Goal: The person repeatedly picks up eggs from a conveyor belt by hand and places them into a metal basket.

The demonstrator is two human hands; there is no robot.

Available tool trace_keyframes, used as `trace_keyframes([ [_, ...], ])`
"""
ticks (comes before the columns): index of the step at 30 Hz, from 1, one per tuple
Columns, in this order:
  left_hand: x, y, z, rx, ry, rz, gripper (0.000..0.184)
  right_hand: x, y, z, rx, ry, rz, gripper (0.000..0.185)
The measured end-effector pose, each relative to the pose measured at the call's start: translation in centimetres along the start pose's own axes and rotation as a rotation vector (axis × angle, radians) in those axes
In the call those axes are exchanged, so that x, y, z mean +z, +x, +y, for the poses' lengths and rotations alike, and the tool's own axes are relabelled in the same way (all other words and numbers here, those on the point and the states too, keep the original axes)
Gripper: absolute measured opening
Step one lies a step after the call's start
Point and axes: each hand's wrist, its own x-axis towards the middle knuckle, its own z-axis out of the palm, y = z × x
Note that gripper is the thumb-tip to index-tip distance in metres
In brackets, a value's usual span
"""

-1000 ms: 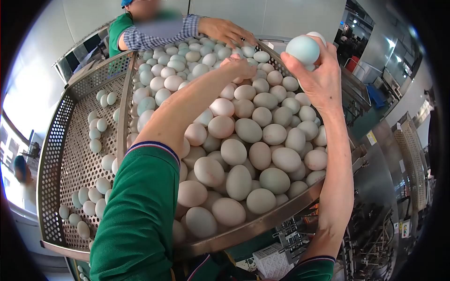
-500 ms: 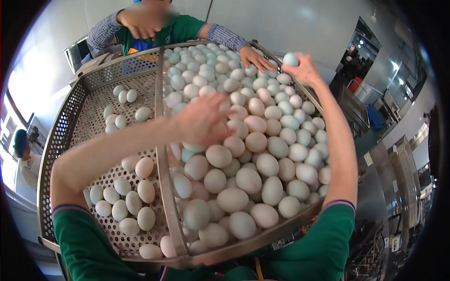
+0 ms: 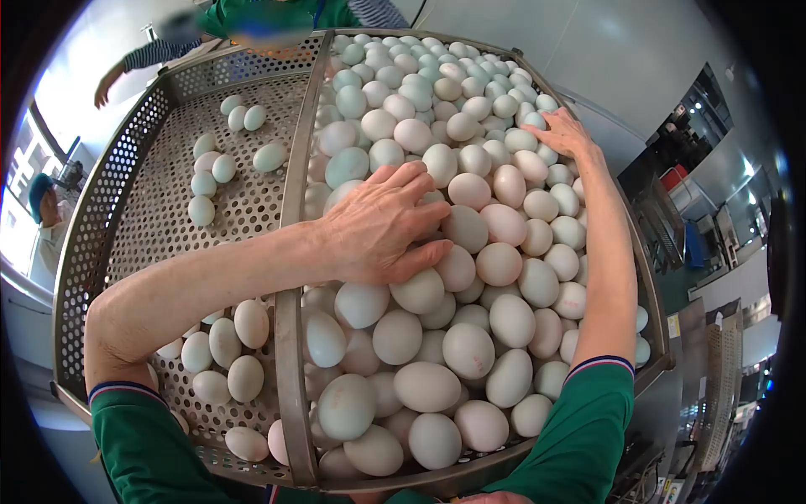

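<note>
Pale blue-green, white and pinkish eggs (image 3: 426, 386) are piled in the right compartment of a perforated metal tray (image 3: 291, 353). My left hand (image 3: 388, 225) lies palm down on the middle of the pile. Its fingers curl over an egg, mostly hidden beneath them, and the thumb touches a neighbouring egg. At the far right side of the pile, my right hand (image 3: 564, 134) has its thumb and fingers around a pale egg (image 3: 534, 120) among the others.
A metal divider (image 3: 294, 193) separates the pile from the left compartment, where several loose eggs (image 3: 224, 340) lie on the perforated floor. Across the tray stands a person in a green shirt (image 3: 252, 18). Another person (image 3: 50, 210) is at the far left. Metal equipment (image 3: 714, 378) stands on the right.
My right hand has come down onto the pile from above its edge, where it held up an egg. My left hand has settled on the eggs. The person opposite has withdrawn their hand from the pile.
</note>
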Motion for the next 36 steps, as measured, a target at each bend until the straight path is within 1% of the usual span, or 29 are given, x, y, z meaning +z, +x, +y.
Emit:
trace_keyframes([
  [2,-0.2,0.0,0.2,-0.029,-0.009,-0.031,0.033,-0.4,-0.8,-0.6,-0.018,-0.06,-0.025,0.079],
  [4,-0.3,0.0,0.3,-0.057,-0.02,-0.049,0.033,0.4,-0.4,-0.8,0.002,-0.005,-0.019,0.079],
  [5,-0.6,0.0,0.3,-0.072,-0.02,-0.094,0.033,0.5,-0.5,-1.3,0.014,0.024,-0.016,0.079],
  [6,-0.8,0.0,0.4,-0.087,-0.024,-0.138,0.035,0.2,-0.6,-1.9,0.052,0.07,-0.092,0.079],
  [7,-0.9,0.1,0.4,-0.099,-0.029,-0.18,0.038,0.6,-0.3,-2.3,-0.022,0.117,-0.082,0.08],
  [9,-0.2,-0.1,0.1,-0.058,-0.018,-0.081,0.035,2.5,0.7,-2.8,-0.156,0.207,-0.069,0.081],
  [10,0.1,-0.1,0.0,-0.032,-0.01,-0.029,0.035,3.3,1.6,-3.5,-0.132,0.194,-0.089,0.084],
  [13,-0.6,0.1,0.2,-0.098,-0.025,-0.179,0.038,2.0,-0.3,-5.6,-0.009,0.227,-0.091,0.087],
  [14,-0.6,0.1,0.3,-0.095,-0.022,-0.182,0.038,2.1,-0.8,-5.7,-0.001,0.249,-0.052,0.084],
  [17,-0.7,0.3,0.1,-0.089,-0.009,-0.19,0.038,0.3,1.7,-2.3,-0.177,0.347,-0.157,0.08],
  [19,-0.6,0.2,0.2,-0.093,-0.012,-0.182,0.039,0.2,1.4,0.1,-0.126,0.426,0.023,0.075],
  [21,0.1,-0.1,-0.2,-0.058,0.009,-0.074,0.037,-0.1,1.4,2.2,-0.087,0.493,0.194,0.07],
  [22,0.4,-0.1,-0.3,-0.037,0.019,-0.021,0.038,0.8,1.7,2.1,-0.25,0.624,0.093,0.077],
  [23,0.5,-0.1,-0.3,-0.044,0.018,-0.022,0.038,1.6,2.0,2.3,-0.135,0.47,0.081,0.08],
  [25,0.4,-0.1,-0.2,-0.046,0.022,-0.04,0.039,2.4,0.0,-0.5,0.099,0.178,0.06,0.085],
  [26,0.5,-0.1,-0.3,-0.046,0.009,-0.033,0.039,2.8,1.0,-0.6,0.114,0.192,0.027,0.087],
  [28,0.6,-0.2,-0.4,-0.035,-0.02,-0.014,0.038,2.7,-0.5,-3.3,0.124,0.181,-0.036,0.086],
  [31,-0.6,0.2,0.2,-0.115,-0.043,-0.197,0.038,2.8,-1.2,-3.8,0.109,0.231,-0.098,0.084],
  [34,-0.8,0.3,0.1,-0.106,0.005,-0.209,0.037,2.8,-1.8,-4.1,0.084,0.312,-0.098,0.084],
  [36,-0.5,0.3,-0.3,-0.096,-0.008,-0.16,0.035,2.5,-1.3,-4.2,0.098,0.314,-0.092,0.085],
])
